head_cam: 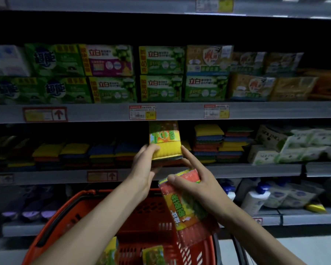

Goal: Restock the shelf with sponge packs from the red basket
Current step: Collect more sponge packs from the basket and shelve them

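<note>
My left hand grips the lower end of a yellow sponge pack, holding it upright at the front of the sponge shelf. My right hand holds a red and orange sponge pack tilted above the red basket; its index finger reaches up and touches the yellow pack's right edge. Two more packs, one yellow and one green-yellow, lie at the bottom of the basket.
Stacks of coloured sponges fill the shelf left and right of the yellow pack. Soap boxes line the shelf above. White tissue packs sit to the right, and bottles stand on the lower shelf.
</note>
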Tool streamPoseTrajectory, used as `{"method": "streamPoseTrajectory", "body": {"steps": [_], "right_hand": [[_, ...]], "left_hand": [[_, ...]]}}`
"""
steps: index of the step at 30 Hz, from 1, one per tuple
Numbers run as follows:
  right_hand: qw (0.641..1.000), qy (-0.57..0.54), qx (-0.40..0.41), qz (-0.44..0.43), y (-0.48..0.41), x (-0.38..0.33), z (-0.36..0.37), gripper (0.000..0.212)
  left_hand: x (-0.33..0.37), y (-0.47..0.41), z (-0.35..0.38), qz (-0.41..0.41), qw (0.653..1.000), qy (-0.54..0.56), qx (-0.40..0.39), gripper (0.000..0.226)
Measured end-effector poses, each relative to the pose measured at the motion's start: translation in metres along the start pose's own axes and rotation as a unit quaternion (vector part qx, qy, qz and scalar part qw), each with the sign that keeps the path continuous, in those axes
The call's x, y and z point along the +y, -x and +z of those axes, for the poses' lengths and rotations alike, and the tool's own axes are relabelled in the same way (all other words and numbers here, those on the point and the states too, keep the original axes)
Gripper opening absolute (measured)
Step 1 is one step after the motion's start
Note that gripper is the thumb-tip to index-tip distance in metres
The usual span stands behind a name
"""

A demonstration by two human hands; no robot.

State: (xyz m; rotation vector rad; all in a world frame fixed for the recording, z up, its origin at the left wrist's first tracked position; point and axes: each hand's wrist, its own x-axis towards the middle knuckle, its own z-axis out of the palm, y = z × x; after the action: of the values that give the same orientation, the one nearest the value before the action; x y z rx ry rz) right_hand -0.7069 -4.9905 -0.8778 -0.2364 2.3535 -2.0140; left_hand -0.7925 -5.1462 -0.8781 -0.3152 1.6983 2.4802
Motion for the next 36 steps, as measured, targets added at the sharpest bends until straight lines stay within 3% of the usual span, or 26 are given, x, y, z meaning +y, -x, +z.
{"method": "streamPoseTrajectory", "body": {"steps": [1,4,8,9,12,14,17,20,22,27,32,36], "right_hand": [[1.000,-0.003,0.005,0.000,-0.004,0.001,-0.002,0.088],[0.999,-0.032,0.030,-0.004,-0.016,0.002,-0.007,0.088],[0.998,-0.036,0.058,0.011,-0.031,0.007,-0.012,0.094],[0.997,-0.038,0.064,0.014,-0.033,0.008,-0.013,0.095],[0.997,-0.034,0.072,0.023,-0.037,0.011,-0.015,0.101],[0.996,-0.030,0.075,0.026,-0.039,0.013,-0.016,0.104],[0.997,-0.012,0.075,0.030,-0.039,0.012,-0.016,0.107],[0.997,0.023,0.076,0.022,-0.039,0.014,-0.015,0.109],[0.996,0.034,0.078,0.018,-0.039,0.016,-0.014,0.111],[0.994,0.043,0.095,0.026,-0.038,0.014,-0.015,0.112],[0.986,0.093,0.136,0.028,-0.030,0.012,-0.016,0.110],[0.980,0.115,0.149,0.059,-0.023,0.012,-0.019,0.108]], "left_hand": [[-0.001,-0.003,0.003,0.006,1.000,-0.020,0.010,0.017],[-0.003,-0.012,0.012,0.023,0.997,-0.053,0.048,0.057],[0.000,-0.015,0.025,0.022,0.995,-0.063,0.079,0.084],[-0.001,-0.017,0.028,0.021,0.993,-0.076,0.085,0.081],[-0.003,-0.021,0.032,0.026,0.993,-0.079,0.084,0.032],[-0.003,-0.023,0.034,0.019,0.995,-0.050,0.090,0.020],[-0.004,-0.025,0.033,-0.003,0.995,-0.040,0.095,0.016],[-0.008,-0.024,0.031,-0.008,0.995,-0.063,0.077,0.053],[-0.012,-0.022,0.028,0.003,0.993,-0.086,0.081,0.064],[-0.017,-0.030,0.030,0.002,0.989,-0.082,0.123,0.054],[-0.012,-0.029,0.037,0.008,0.988,-0.042,0.146,0.019],[-0.014,-0.038,0.040,0.011,0.987,-0.021,0.159,0.017]]}}
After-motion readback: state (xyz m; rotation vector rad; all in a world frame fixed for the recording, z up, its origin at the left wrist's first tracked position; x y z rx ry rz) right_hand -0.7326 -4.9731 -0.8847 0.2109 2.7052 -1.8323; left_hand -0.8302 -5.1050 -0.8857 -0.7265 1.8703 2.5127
